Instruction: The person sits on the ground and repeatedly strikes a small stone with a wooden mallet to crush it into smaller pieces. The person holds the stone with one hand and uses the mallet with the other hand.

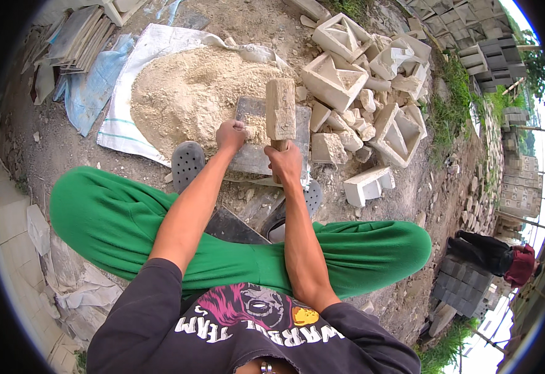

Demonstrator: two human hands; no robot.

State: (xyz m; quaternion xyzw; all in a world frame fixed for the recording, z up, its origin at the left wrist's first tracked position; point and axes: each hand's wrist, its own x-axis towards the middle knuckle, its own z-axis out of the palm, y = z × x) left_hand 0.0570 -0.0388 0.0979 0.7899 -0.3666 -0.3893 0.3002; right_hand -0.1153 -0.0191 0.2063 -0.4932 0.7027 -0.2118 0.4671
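My right hand [285,162] is wrapped round the handle of a wooden mallet [280,109], whose blocky, dust-coated head stands raised over a flat grey slab [250,159]. My left hand [231,136] is closed in a fist at the slab's left edge, beside a mound of pale crushed rubble [179,93]. Whatever that fist may hold is hidden. Some crumbs of the same pale material lie on the slab beside the mallet head. Beneath the mound is a white woven sack [120,124], spread flat.
Broken pale blocks [335,81] are heaped right of the slab, with one loose piece [369,186] nearer me. Stacked boards [76,40] and a blue sheet [88,93] lie far left. My clogs [188,165] flank the slab. Another person [503,255] is far right, near grey blocks [463,283].
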